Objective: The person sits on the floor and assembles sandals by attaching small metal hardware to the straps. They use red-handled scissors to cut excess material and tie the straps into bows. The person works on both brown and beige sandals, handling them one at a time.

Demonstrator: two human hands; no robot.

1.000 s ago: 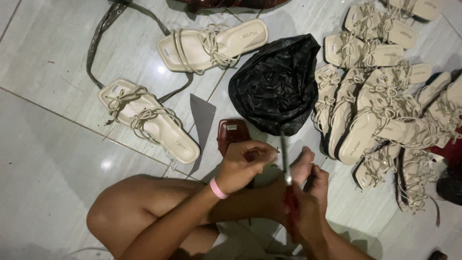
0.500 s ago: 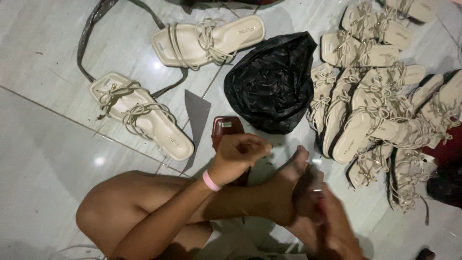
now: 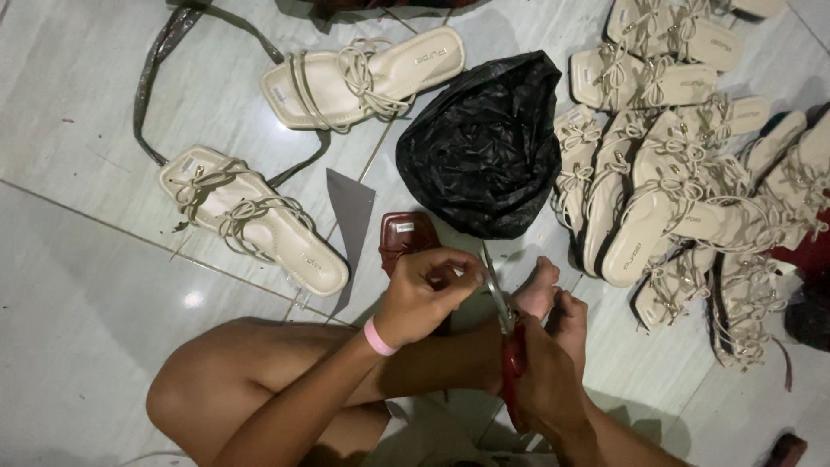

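Observation:
My left hand, with a pink band at the wrist, pinches something small at the toe of a dark red sandal that lies on the tiled floor. My right hand grips red-handled scissors; their blades point up toward my left fingers. My bare foot rests just right of the blades. What the left fingers pinch is too small to tell.
A crumpled black plastic bag lies beyond the hands. Two cream strappy sandals sit to the left beside a dark strap and a grey triangular scrap. A heap of several cream sandals fills the right.
My left hand stays at the red sandal's toe. My right hand has brought the scissors back up, blades now close to my left fingers. The view shifted slightly.

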